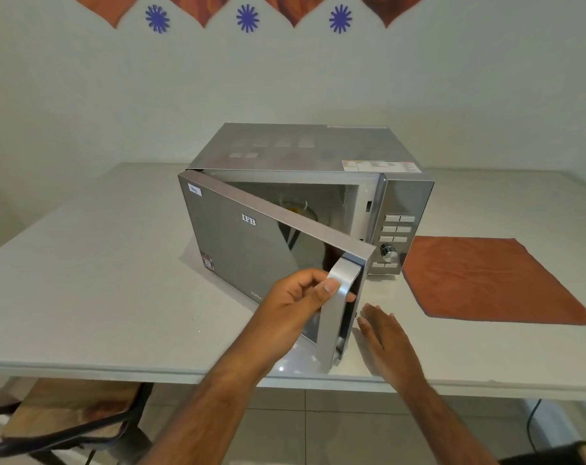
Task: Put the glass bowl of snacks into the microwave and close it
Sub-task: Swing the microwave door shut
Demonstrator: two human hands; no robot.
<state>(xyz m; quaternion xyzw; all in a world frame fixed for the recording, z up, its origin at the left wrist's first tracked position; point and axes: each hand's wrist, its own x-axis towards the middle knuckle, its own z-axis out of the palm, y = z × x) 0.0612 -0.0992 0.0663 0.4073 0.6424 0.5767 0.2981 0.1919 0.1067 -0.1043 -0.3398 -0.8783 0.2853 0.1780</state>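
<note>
The left hand [298, 293] grips the handle of the silver box-shaped microwave [305, 203]; the right hand [382, 333] hovers beside it, released. The glass bowl [296, 208] sits inside. Closing step: swing the door fully shut.

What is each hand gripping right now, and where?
The left hand has its grip on the microwave door at its handle. The right hand holds nothing, open above the table.
</note>
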